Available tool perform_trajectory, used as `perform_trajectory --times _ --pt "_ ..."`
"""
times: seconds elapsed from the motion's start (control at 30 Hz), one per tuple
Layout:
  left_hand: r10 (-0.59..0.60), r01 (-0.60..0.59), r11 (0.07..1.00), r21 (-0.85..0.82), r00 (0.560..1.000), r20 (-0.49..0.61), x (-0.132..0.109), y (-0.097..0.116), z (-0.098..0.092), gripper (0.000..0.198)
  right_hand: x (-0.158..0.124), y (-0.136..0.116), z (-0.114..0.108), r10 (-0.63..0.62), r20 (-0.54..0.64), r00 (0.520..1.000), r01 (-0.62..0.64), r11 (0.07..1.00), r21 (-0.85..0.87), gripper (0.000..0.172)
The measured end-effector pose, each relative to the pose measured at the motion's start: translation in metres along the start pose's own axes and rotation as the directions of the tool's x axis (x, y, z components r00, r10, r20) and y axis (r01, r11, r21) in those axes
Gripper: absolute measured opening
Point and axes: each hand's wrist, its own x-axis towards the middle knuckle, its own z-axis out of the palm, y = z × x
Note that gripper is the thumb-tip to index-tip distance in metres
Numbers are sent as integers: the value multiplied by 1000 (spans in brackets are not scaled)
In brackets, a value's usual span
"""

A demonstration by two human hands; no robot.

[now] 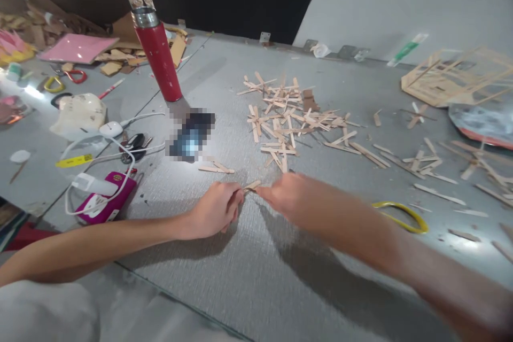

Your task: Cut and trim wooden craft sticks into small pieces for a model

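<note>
A short piece of popsicle stick (252, 185) shows between my two hands, close above the grey table. My left hand (216, 207) is closed, its thumb and fingertips pinching the near left end of the stick. From the right, my right hand (294, 196) reaches in with its fingers curled shut and the tip of its index finger at the stick. A thin dark edge lies against the stick there; what the right hand grips is hidden. Just beyond, a few joined sticks (216, 166) lie flat, and a large loose pile of popsicle sticks (290, 117) spreads farther back.
A red bottle (158, 59) stands at the back left, near a pixelated phone (190, 136). Left are a purple power bank (106, 200) with white cables and keys (136, 144). Right are a yellow scissor handle (404, 216), scattered sticks and a wooden stick frame (452, 77).
</note>
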Motion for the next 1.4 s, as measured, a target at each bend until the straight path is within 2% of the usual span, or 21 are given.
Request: perform_trajectory --times 0.1,0.17,0.23,0.37,0.47,0.53,0.6,0.67,0.73,0.77,0.83,0.9,0.93,1.03,1.07,1.1,1.13,1.23,1.33,1.37,1.4 --pt "-3 3 1000 12 1000 -9 1 0 1 32 -18 -21 21 66 -5 998 -66 995 -79 64" --pt "1 -1 1000 9 1000 -15 1 0 2 34 -21 -19 30 90 -31 995 -92 993 -75 69" --pt "-7 7 1000 2 1000 -14 1 0 2 33 -16 -6 29 64 -18 998 -65 997 -51 62" --pt "-27 27 1000 -8 1000 -6 1 -1 1 29 7 26 5 -131 -35 991 132 991 23 33" --pt "-20 20 1000 -8 1000 -3 0 -1 0 28 15 32 -10 -117 -63 991 125 984 127 29" --pt "-18 18 1000 -6 1000 -3 0 -2 0 31 13 25 -9 -97 -72 993 107 983 151 25" --pt "-23 23 1000 -14 1000 -15 -2 -3 2 35 6 14 0 -37 -80 996 47 991 123 21" --pt "-13 14 1000 14 998 -54 -4 -7 5 36 -4 2 13 89 -64 994 -85 994 73 26" --pt "78 -55 983 175 989 -127 -7 -11 8 35 -15 -9 28 228 -24 973 -227 973 32 35" --pt "181 -122 941 317 969 -166 -9 -14 9 32 -20 -13 35 276 -8 961 -276 961 24 37" --pt "427 -251 768 590 886 -178 -12 -17 9 26 -29 -20 49 279 -49 959 -277 960 47 38" --pt "634 -356 567 743 764 -117 -15 -18 7 24 -32 -25 62 249 -249 936 -234 968 91 33" --pt "710 -396 483 781 700 -84 -16 -18 6 24 -32 -26 67 230 -386 894 -200 973 116 28" --pt "905 -405 142 903 422 47 -19 -15 4 25 -27 -30 79 165 -689 706 -89 985 145 19" --pt "930 -382 62 922 357 85 -20 -15 3 25 -25 -30 81 143 -733 665 -66 989 134 18" --pt "939 -364 22 931 328 106 -21 -14 3 25 -24 -30 82 123 -760 639 -48 992 120 18" --pt "939 -360 6 933 324 118 -22 -13 3 25 -23 -30 84 108 -776 622 -37 993 109 19" --pt "912 -411 44 911 388 131 -24 -9 4 29 -23 -29 86 96 -795 599 -26 995 100 19" --pt "890 -476 196 857 454 48 -25 -4 5 28 -27 -29 85 123 -775 620 -79 992 95 20" --pt "870 -474 283 834 492 -16 -25 -2 5 27 -29 -29 84 143 -752 643 -118 989 87 20" --pt "827 -459 392 798 556 -87 -24 -1 6 27 -29 -29 82 170 -716 677 -167 983 76 22"
